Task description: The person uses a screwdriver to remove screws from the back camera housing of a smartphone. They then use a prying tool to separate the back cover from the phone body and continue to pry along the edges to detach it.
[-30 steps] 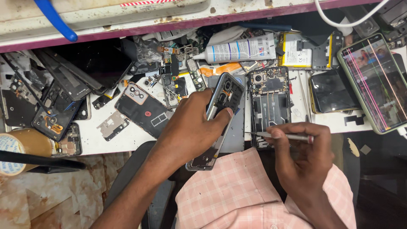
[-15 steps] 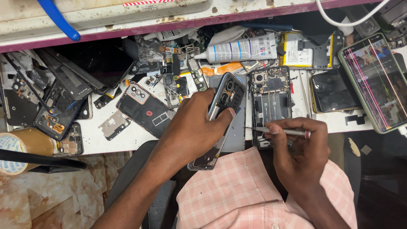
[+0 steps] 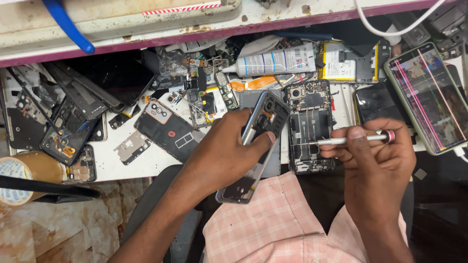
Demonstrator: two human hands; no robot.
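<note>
Both hands work low over a cluttered white bench (image 3: 146, 170), seen from above. At the left, the left hand (image 3: 222, 158) is closed around a grey phone back cover (image 3: 253, 146), fingers wrapped over its middle, thumb pressed on its right edge. This cover stands tilted off the bench, its long axis running diagonally from the lower left, near a pink checked shirt (image 3: 273, 224), up to the right, where its camera cut-out end points away from the person. Just to its right lies an opened phone (image 3: 310, 127) flat on the bench, long axis pointing straight away, camera end farthest. At the right, the right hand (image 3: 375, 160) is curled tight around a slim silver screwdriver (image 3: 351, 140), held almost level, red cap to the right, tip pointing left onto the opened phone's middle. Beyond them lies a white glue tube (image 3: 273, 62), and to the far right a lit phone with a streaked screen (image 3: 431, 95)
</note>
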